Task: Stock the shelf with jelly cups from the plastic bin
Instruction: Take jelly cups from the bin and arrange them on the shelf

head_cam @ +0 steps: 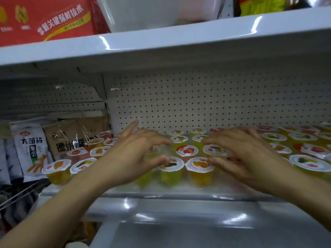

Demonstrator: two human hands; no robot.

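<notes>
White shelf (179,196) with pegboard back (197,97), white plastic bin (143,15) on the shelf above (179,42), snack packs (32,149) at left. Palm-down over the shelf's centre: left hand (136,151) and right hand (247,151), fingers spread and slightly bent, gripping nothing. Rows of jelly cups (187,150) stand across the shelf deck, under and around both hands; lid contact unclear

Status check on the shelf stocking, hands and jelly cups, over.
Left hand and right hand open, fingers spread over jelly cups. Cups upright in rows on shelf. Snack packets at left, nothing blocking.
</notes>
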